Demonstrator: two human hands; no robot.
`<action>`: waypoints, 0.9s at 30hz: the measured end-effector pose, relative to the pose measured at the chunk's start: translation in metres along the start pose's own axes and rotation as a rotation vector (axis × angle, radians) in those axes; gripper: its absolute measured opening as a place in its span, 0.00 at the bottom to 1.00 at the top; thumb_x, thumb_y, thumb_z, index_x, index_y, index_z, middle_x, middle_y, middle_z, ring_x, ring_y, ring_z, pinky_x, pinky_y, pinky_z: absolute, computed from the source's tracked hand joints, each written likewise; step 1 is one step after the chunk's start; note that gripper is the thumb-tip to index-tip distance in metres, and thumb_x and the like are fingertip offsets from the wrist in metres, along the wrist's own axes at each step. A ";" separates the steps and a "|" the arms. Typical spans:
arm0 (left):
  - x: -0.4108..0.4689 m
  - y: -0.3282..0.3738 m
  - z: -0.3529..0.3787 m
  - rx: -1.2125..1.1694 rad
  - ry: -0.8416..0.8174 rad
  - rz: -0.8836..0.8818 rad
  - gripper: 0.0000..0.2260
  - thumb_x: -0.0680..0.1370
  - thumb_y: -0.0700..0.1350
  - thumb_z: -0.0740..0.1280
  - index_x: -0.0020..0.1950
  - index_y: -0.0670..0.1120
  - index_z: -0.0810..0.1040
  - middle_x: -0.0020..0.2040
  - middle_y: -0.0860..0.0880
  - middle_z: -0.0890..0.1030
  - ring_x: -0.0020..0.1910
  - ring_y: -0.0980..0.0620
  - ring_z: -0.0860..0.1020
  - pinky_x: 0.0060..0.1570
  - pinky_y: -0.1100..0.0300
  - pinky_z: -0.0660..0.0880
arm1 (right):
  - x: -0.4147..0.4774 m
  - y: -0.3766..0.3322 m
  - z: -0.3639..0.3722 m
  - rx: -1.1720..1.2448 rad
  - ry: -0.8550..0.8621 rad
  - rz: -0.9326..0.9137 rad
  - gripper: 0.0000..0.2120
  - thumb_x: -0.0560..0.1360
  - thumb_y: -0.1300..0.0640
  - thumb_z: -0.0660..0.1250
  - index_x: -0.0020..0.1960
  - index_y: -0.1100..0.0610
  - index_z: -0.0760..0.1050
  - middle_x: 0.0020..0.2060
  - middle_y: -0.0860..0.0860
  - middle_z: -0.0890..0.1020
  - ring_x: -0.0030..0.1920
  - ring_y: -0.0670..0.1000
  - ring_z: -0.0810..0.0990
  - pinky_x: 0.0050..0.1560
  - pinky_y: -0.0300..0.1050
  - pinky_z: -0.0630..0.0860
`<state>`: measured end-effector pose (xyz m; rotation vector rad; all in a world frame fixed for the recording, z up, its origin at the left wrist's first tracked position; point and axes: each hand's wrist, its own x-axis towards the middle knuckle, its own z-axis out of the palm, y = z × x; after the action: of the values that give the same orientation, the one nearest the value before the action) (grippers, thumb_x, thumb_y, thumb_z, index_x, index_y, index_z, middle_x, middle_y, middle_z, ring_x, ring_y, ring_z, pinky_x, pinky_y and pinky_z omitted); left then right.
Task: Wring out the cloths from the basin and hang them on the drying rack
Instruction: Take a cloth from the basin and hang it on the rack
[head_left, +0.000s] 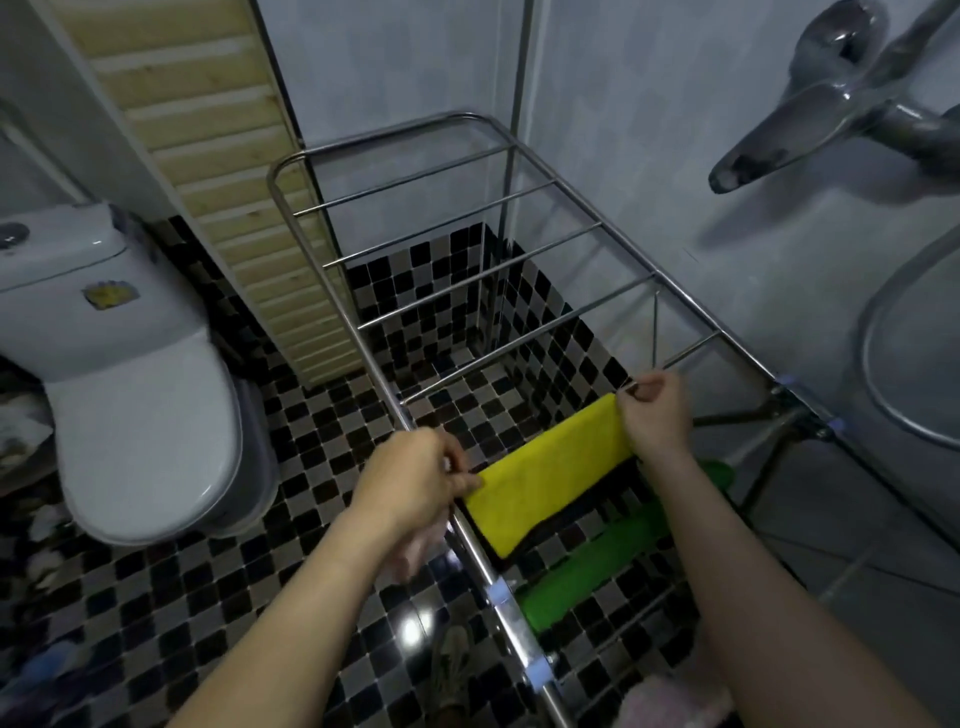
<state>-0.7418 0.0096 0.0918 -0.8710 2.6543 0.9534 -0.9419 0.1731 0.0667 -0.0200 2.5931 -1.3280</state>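
We see the yellow cloth (550, 470) draped over a near bar of the drying rack (626, 252), stretched flat between our two hands. Our left hand (415, 478) pinches the cloth's left end, fingers curled, just beside the rack's left side rail. Our right hand (654, 415) pinches the cloth's right upper corner between thumb and fingers. A green cloth (587, 571) hangs on the next bar nearer to us, just below the yellow one. The rack stands on a black-and-grey tiled floor (156, 597). A white toilet (145, 415) is to the left and a metal tap (810, 114) at the upper right.
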 end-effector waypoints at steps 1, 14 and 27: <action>-0.001 0.002 0.004 0.030 -0.030 0.008 0.07 0.72 0.55 0.73 0.45 0.55 0.79 0.43 0.56 0.81 0.44 0.56 0.79 0.47 0.56 0.78 | 0.000 0.005 0.000 0.042 -0.041 0.029 0.09 0.75 0.63 0.67 0.52 0.56 0.69 0.44 0.49 0.76 0.50 0.53 0.76 0.46 0.44 0.69; 0.001 -0.008 0.003 -0.031 0.127 -0.001 0.03 0.74 0.48 0.72 0.47 0.54 0.83 0.47 0.54 0.84 0.48 0.54 0.80 0.51 0.57 0.76 | 0.009 0.010 -0.007 0.120 -0.070 0.012 0.07 0.72 0.64 0.69 0.45 0.52 0.78 0.40 0.52 0.81 0.44 0.53 0.80 0.46 0.46 0.78; -0.003 -0.001 0.003 -0.016 -0.032 0.056 0.03 0.74 0.48 0.72 0.46 0.55 0.81 0.46 0.57 0.81 0.44 0.60 0.78 0.49 0.60 0.78 | -0.015 0.008 0.005 -0.293 -0.039 -0.439 0.10 0.76 0.65 0.64 0.56 0.60 0.79 0.54 0.55 0.75 0.48 0.48 0.73 0.49 0.40 0.71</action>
<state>-0.7391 0.0119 0.0902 -0.7819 2.6608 0.9949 -0.9255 0.1753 0.0606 -0.6911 2.8260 -1.0293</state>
